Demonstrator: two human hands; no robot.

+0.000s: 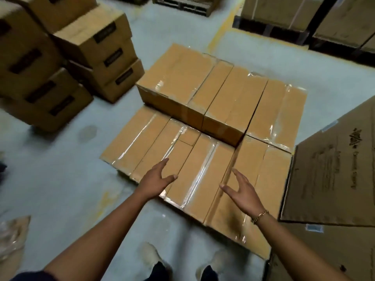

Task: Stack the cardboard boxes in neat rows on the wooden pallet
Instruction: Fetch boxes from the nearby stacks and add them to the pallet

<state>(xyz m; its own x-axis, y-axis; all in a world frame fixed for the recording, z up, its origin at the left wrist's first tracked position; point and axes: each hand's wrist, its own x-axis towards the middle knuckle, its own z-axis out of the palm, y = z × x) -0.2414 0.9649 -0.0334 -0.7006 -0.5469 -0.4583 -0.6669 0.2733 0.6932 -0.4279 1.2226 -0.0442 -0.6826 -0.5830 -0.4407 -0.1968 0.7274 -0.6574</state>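
Left hand (pixel 157 180) and right hand (pixel 242 191) hover spread and empty over the taped brown cardboard boxes (pixel 182 159) of the near bottom row (pallet hidden beneath). Recommendation: square edges flush before adding the next box.

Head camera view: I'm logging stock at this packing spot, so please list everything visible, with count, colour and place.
Taped boxes, lower layer: count unclear, about five tops showing, tan with clear tape, centre, on the floor stack in front of the person.
Taped boxes, upper layer: two, tan, on the far part of the lower layer.
Labelled boxes: count unclear, brown with dark labels, loosely piled at upper left.
Printed cartons: at least two, brown, right edge.
Palletised cartons: several, brown, top right.
Plastic wrap: one piece, clear, lower left.
Floor: grey with yellow markings.
Shoes: two, pale, bottom centre.
Bracelet: one, gold, right wrist.
Left hand: open, over the lower layer.
Right hand: open, over the lower layer.
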